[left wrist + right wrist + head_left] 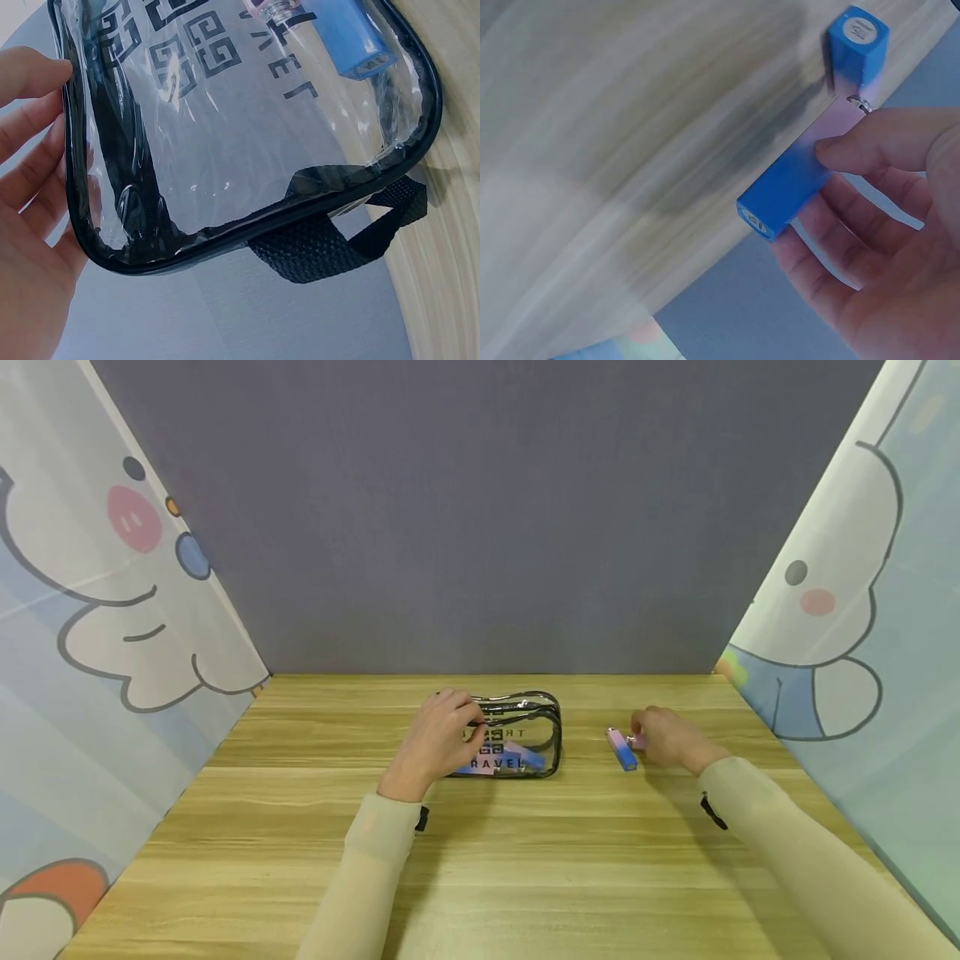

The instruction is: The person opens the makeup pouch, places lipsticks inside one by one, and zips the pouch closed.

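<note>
My left hand (441, 733) pinches the upper edge of a clear zip pouch (542, 737) with black piping and "TRAVEL" lettering. Thumb and fingers meet over that piping in the left wrist view. Through the plastic show several pink-and-blue tubes, one with its blue end (352, 41) near the side. To the right of the pouch, my right hand (667, 737) grips a slim square lipstick-like tube (791, 176), pink fading to blue, with a metal ring at its pink end. A matching tube (622, 750) lies on the table just left of that hand.
The wood-grain table (525, 877) ends at a grey upright panel (495, 527). Cartoon-printed curtains (180, 635) stand along both sides. A black webbing loop (307, 251) sticks out from the pouch's end.
</note>
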A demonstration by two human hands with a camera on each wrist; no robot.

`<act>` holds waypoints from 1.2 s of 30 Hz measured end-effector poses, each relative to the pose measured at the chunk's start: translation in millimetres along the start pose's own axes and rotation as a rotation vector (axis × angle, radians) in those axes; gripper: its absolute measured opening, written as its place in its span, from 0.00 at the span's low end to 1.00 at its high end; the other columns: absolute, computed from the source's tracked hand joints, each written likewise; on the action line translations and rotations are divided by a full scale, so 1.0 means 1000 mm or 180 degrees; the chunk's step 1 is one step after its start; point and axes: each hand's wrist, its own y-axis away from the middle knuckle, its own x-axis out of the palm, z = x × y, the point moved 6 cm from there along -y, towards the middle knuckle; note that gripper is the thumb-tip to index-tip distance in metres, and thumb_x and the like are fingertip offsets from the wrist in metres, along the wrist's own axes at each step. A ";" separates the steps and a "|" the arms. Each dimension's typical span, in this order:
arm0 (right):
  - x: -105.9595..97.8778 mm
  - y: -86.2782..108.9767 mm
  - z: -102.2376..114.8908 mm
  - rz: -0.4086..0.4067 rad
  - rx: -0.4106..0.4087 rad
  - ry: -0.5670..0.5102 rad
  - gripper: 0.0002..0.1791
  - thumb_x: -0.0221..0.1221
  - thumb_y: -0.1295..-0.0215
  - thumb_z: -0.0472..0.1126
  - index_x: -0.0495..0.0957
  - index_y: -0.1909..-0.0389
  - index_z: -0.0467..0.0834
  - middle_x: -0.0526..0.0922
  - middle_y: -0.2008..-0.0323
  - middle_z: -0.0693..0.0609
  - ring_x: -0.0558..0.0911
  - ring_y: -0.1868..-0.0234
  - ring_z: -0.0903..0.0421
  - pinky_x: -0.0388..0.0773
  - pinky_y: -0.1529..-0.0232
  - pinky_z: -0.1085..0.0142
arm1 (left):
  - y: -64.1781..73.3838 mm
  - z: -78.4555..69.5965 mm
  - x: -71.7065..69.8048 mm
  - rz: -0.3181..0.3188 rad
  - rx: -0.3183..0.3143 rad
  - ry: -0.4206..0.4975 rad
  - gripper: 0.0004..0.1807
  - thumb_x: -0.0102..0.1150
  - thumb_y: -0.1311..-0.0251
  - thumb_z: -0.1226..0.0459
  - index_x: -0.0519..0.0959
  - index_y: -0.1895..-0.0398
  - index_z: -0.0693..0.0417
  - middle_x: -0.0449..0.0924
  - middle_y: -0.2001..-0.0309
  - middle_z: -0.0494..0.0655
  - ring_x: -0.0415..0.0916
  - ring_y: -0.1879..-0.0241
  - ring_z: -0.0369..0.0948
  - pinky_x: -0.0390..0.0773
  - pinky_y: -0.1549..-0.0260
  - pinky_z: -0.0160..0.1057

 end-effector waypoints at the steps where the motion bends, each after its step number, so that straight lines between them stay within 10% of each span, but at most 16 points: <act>1: -0.002 -0.001 0.001 -0.0010 -0.0008 0.0007 0.10 0.62 0.42 0.26 0.79 0.60 0.36 0.81 0.63 0.41 0.81 0.63 0.45 0.80 0.59 0.47 | 0.000 0.000 0.000 -0.0007 0.0003 -0.0002 0.03 0.70 0.44 0.68 0.85 0.71 0.52 0.80 0.68 0.43 0.77 0.65 0.43 0.78 0.62 0.43; 36: -0.035 -0.001 0.049 -0.0164 -0.0255 -0.0262 0.10 0.56 0.32 0.31 0.80 0.52 0.37 0.81 0.60 0.46 0.81 0.61 0.48 0.80 0.59 0.50 | -0.001 -0.001 0.000 0.0043 -0.0002 -0.0041 0.04 0.70 0.44 0.68 0.84 0.72 0.51 0.80 0.68 0.43 0.77 0.64 0.43 0.77 0.62 0.43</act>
